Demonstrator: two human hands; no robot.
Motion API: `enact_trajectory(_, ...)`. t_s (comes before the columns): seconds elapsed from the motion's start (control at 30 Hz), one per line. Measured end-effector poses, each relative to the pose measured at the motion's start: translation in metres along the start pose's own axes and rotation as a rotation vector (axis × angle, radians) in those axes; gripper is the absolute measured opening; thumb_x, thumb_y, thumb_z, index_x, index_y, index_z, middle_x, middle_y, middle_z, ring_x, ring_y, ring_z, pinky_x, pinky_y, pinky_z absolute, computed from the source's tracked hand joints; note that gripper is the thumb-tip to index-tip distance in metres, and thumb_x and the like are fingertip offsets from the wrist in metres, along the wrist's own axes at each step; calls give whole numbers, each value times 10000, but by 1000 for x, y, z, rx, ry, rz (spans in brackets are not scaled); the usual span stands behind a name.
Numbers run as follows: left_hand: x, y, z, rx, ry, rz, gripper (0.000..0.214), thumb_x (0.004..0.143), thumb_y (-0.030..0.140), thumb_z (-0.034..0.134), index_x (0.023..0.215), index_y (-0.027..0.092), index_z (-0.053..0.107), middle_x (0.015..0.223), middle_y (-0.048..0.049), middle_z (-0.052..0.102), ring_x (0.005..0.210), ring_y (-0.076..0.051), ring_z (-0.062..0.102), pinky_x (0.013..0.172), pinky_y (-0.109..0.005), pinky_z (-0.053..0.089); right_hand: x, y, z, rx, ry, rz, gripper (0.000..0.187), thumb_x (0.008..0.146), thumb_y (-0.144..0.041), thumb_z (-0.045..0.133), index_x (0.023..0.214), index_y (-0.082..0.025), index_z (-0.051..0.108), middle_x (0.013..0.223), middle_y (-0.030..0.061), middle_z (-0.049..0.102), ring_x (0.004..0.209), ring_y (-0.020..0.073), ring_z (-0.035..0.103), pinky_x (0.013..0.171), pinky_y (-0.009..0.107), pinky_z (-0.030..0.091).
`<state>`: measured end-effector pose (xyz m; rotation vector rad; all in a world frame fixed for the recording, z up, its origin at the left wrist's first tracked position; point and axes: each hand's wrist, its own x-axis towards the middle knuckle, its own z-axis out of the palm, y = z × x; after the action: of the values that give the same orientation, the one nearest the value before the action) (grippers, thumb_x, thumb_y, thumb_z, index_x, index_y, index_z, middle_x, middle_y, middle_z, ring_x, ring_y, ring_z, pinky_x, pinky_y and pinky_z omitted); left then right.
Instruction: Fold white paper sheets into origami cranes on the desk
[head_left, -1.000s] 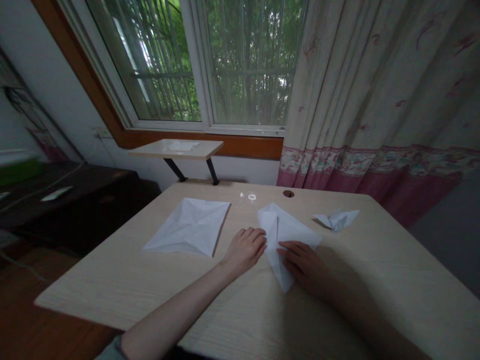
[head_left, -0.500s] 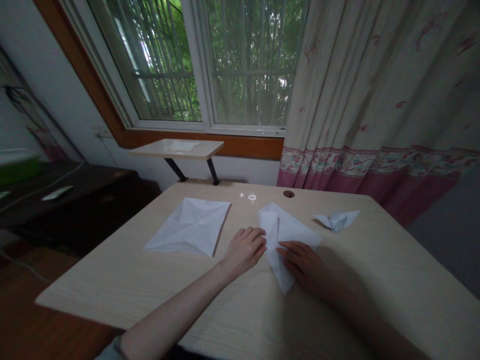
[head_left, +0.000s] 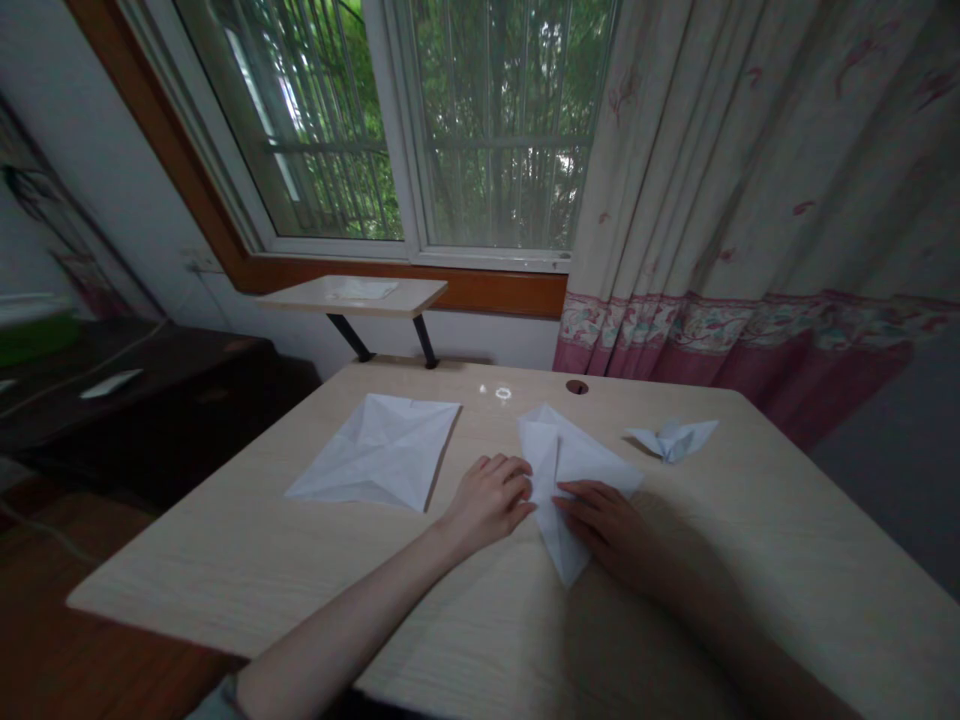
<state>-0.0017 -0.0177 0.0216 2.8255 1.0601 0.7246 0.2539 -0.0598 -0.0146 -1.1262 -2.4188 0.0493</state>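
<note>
Folded white paper [head_left: 581, 458] lies on the table [head_left: 300, 580], the left hand [head_left: 493, 496] curled at its left edge, whether pinching cannot be told, the right hand [head_left: 611, 532] resting on it, fingers extended, apparently to steady the flap.

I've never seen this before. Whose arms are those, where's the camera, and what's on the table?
No machine here: a person is working bare-handed, filmed from a camera on that person's head, looking forward and down. The left hand touches the left edge of a partly folded white sheet on the table; the right hand lies across its lower right part. Neither hand lifts it. A flatter, creased sheet lies to the left, a small folded paper shape to the right.
</note>
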Motion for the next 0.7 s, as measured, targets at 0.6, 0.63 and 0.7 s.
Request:
enact_trajectory(0.6,-1,6,0,-6,-151,53,340,842,472,728,724,204,555,742,17,650,783,-177,623,747,-309,358,-2,2,3,27,-5,22,376,987,-166,488,1318,-276,626,1329,62,656,1231,229,585,1059,462,498)
enact_trajectory(0.63,0,7,0,-11,-156,50,349,840,474,727,717,203,547,731,18,655,770,-176,627,743,-308,359,-2,2,2,27,-7,21,375,986,-164,487,1315,-275,628,1326,62,658,1230,229,587,1058,460,499)
enact_trajectory(0.7,0,9,0,-18,-172,44,376,839,487,720,685,199,532,699,19,658,735,-173,631,736,-308,360,-1,1,1,25,-12,20,376,983,-159,489,1312,-274,631,1328,64,656,1233,228,585,1059,453,499)
